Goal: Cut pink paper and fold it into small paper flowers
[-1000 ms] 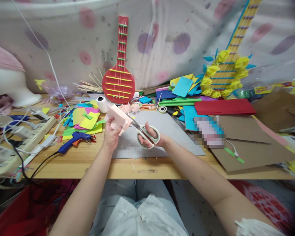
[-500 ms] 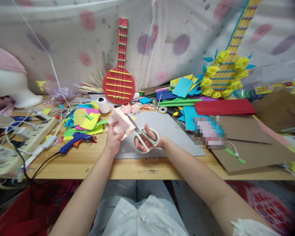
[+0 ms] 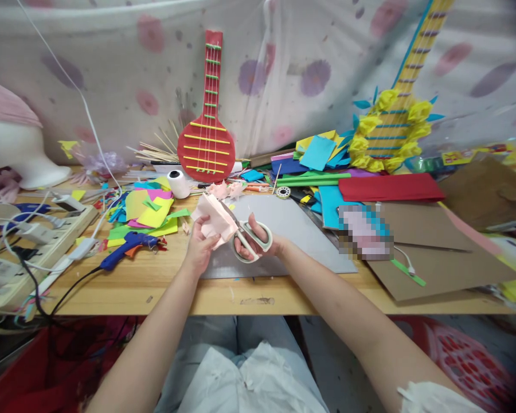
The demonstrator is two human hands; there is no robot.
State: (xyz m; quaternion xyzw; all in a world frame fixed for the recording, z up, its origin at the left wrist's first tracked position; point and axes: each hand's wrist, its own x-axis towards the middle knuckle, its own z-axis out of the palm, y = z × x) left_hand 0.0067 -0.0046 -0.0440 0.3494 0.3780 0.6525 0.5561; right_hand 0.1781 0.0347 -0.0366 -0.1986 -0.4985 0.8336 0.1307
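Note:
My left hand (image 3: 201,245) pinches a folded stack of pale pink paper (image 3: 212,216) above the grey mat (image 3: 298,241). In my right hand (image 3: 260,241) is a pair of scissors (image 3: 250,244) with pale grey-green handles, my fingers and thumb through the loops. The blades lie against the right edge of the paper; how far they are parted is hard to make out. Small pale pink paper pieces (image 3: 218,190) rest just behind the paper, at the mat's far edge.
To the left lie a blue hot glue gun (image 3: 131,246), coloured paper scraps (image 3: 152,206) and a power strip (image 3: 64,246) with cables. Behind stand a thread spool (image 3: 179,184) and a red paper lute (image 3: 207,146). Cardboard (image 3: 438,275) lies right, below a yellow flowered instrument (image 3: 389,132).
The scissors and my right hand have shifted slightly left and up, closer in to the pink paper. My left hand keeps its hold on the paper, and the whole view has drifted a little.

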